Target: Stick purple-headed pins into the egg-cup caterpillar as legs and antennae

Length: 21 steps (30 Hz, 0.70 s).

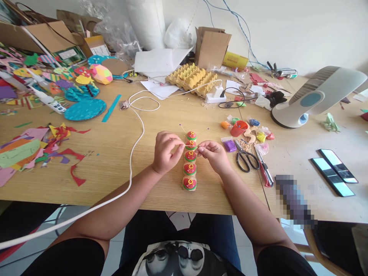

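Note:
A row of several egg-carton cups point(190, 168) stands in front of me, each topped with red and green clay and a small yellow ring. Above the second cup from the far end, a thin yellowish stick or strand point(191, 145) stretches between my hands. My left hand point(167, 154) pinches one end between thumb and fingertips. On the other side, my right hand point(214, 155) pinches the opposite end, close beside the cups. Whether the strand touches the clay, I cannot tell. Beyond the row lies a thin pin-like stick point(182, 128) with a dark tip.
Scissors point(246, 156), a red utility knife point(263, 168), a purple clay packet point(229, 144) and a red cup point(239, 128) lie to the right. A white cable point(130, 161) crosses the left side. Egg trays point(192, 78) and a white fan point(313, 96) stand farther back.

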Each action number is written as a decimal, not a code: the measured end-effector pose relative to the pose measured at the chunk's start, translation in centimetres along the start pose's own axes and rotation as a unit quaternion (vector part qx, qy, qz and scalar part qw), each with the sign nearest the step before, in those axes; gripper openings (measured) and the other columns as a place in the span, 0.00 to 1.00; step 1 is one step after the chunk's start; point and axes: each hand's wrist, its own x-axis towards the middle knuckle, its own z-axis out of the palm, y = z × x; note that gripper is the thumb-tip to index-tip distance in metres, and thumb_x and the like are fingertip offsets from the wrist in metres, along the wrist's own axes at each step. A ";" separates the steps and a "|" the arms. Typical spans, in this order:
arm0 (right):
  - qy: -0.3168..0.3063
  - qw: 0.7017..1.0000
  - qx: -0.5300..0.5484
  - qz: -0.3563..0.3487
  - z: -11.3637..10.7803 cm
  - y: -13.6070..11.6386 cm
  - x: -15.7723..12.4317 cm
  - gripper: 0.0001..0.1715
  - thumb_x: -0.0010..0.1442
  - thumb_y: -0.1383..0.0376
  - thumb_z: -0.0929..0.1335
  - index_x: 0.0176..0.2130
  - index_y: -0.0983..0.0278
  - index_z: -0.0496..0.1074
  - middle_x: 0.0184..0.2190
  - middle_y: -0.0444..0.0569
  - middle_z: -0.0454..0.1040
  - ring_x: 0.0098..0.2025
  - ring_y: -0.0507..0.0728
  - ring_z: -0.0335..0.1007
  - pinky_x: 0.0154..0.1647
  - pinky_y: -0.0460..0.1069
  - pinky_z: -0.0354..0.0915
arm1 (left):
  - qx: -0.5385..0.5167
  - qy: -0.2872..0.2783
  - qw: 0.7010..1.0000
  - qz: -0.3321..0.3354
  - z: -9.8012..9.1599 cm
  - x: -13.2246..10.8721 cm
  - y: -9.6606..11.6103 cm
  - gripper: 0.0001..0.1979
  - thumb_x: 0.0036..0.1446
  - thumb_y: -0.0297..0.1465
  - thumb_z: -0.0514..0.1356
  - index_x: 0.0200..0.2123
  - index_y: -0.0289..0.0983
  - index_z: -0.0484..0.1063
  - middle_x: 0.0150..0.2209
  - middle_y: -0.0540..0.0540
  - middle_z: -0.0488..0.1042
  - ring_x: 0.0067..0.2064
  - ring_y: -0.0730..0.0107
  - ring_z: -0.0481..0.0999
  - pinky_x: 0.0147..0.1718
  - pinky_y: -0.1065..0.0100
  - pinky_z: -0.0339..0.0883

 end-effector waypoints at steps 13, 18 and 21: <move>0.028 0.998 -0.024 -0.045 0.1 0.0 -0.1 0.23 0.49 0.48 0.78 0.28 0.61 0.71 0.25 0.43 0.77 0.25 0.50 0.68 0.29 0.48 0.66 | -0.004 -0.020 0.999 0.032 0.2 0.0 0.1 0.03 0.61 0.30 0.62 0.34 0.40 0.71 0.37 0.47 0.74 0.44 0.62 0.72 0.49 0.55 0.66; 0.015 0.998 -0.018 -0.054 0.0 0.1 -0.1 0.22 0.53 0.48 0.76 0.29 0.61 0.71 0.26 0.44 0.78 0.25 0.50 0.68 0.28 0.47 0.64 | -0.005 -0.023 1.000 0.018 0.2 0.0 0.1 0.04 0.62 0.31 0.61 0.32 0.40 0.72 0.36 0.46 0.75 0.44 0.62 0.72 0.49 0.55 0.66; -0.007 0.999 -0.004 -0.046 -0.1 0.1 -0.1 0.23 0.59 0.44 0.71 0.32 0.61 0.73 0.28 0.47 0.79 0.26 0.51 0.67 0.26 0.47 0.61 | -0.007 -0.017 1.000 -0.003 0.1 0.0 0.0 0.05 0.62 0.32 0.61 0.32 0.40 0.71 0.36 0.46 0.75 0.44 0.62 0.72 0.49 0.55 0.66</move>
